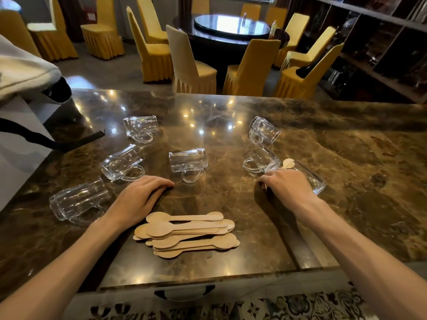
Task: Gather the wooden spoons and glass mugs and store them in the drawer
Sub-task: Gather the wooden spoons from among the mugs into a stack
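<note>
Several glass mugs lie on their sides on the brown marble counter [231, 197]: one near the centre [187, 160], one at far left [78, 200], others further back. A stack of several flat wooden spoons [187, 233] lies near the front edge. My left hand [136, 199] rests on the counter just behind the stack, fingers loosely curved, holding nothing. My right hand [288, 187] pinches a single wooden spoon [288, 163] whose bowl sticks up beside a mug [310, 179] at the right. The closed drawer's handle [184, 292] shows below the counter edge.
A white cloth and a black strap [46, 140] lie at the counter's left end. Beyond the counter stand several yellow-covered chairs [191, 70] round a dark round table [231, 31]. Dark shelving [381, 54] runs along the right.
</note>
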{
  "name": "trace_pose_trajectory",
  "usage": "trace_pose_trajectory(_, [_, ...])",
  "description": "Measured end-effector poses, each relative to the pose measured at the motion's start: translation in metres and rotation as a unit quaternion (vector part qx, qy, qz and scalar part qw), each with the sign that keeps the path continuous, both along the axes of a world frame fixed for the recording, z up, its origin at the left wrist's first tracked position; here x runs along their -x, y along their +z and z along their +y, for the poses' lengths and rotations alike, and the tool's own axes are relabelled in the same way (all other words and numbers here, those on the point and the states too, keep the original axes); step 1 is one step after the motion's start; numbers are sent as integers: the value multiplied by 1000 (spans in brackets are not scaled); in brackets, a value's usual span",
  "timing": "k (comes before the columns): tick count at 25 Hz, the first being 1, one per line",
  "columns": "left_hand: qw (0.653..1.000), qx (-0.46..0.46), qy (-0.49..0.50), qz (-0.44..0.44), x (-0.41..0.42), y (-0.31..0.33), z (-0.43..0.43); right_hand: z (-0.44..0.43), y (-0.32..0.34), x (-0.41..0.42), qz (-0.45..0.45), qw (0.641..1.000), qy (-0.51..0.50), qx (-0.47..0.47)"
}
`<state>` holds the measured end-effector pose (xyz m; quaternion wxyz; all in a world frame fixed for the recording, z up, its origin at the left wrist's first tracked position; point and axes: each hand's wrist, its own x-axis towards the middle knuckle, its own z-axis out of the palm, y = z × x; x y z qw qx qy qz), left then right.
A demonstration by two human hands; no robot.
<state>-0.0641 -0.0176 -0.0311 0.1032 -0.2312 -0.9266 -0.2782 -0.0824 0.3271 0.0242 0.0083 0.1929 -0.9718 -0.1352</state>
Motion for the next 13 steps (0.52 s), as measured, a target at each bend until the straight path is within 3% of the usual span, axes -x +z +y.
trace_pose_trajectory(8, [1000, -2, 6, 7, 0, -4, -2, 1, 2, 4, 10, 999, 41, -27])
trace_pose_trajectory(13, [1000, -6, 1, 14, 5, -1, 3, 1, 33, -11, 115, 991, -20, 64])
